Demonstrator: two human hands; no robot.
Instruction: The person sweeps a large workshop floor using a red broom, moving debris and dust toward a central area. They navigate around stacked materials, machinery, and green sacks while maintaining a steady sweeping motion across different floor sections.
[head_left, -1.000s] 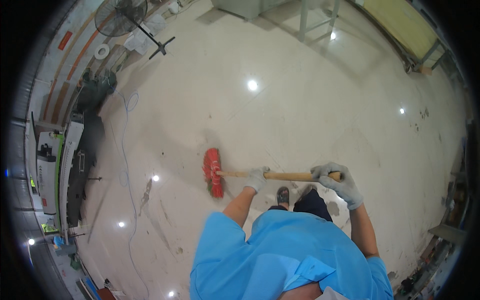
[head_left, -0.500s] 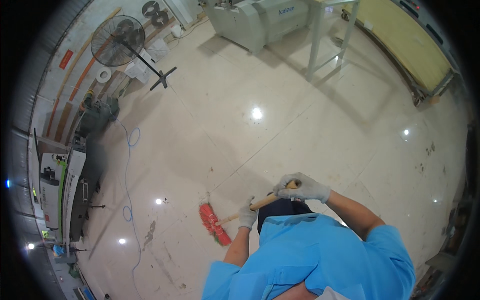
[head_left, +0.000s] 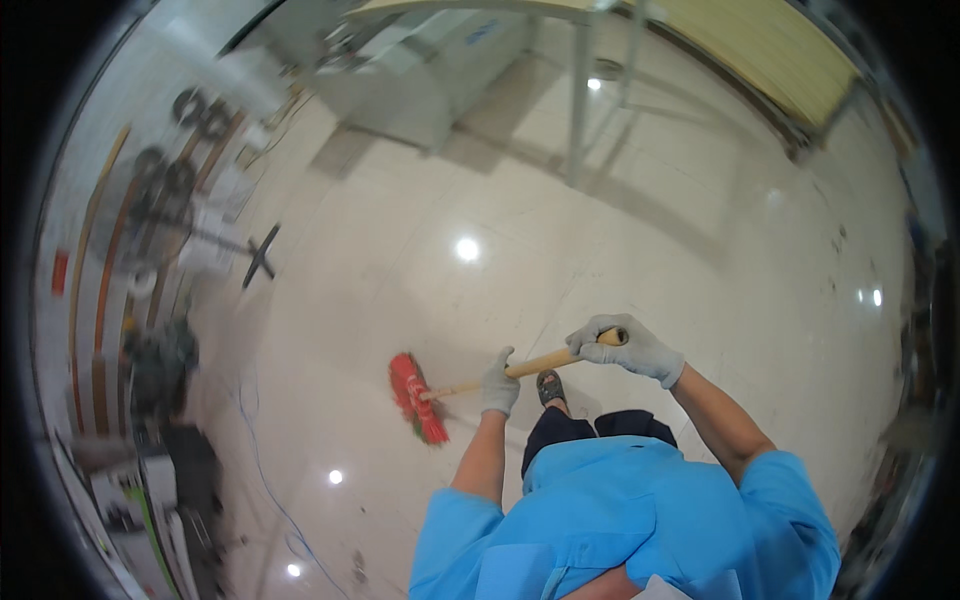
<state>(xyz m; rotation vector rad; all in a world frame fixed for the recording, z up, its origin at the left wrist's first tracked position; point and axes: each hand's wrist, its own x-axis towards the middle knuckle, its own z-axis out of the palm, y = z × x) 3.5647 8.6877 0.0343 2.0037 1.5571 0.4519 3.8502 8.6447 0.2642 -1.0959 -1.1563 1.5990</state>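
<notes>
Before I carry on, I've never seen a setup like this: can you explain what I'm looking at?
There's no machine arm: these are a person's own two gloved hands, seen by a fisheye camera on their head, looking down, so straight edges bend. The left hand grips the wooden handle nearer the red broom head; the right hand holds it by the far end. I can't tell whether the bristles touch the pale floor. Off to the left, a thin blue cable lies on that floor.

A gloved left hand hides part of the broom handle, while a pedestal fan blurs at left and the frame's top edge crops a yellow-topped table.
</notes>
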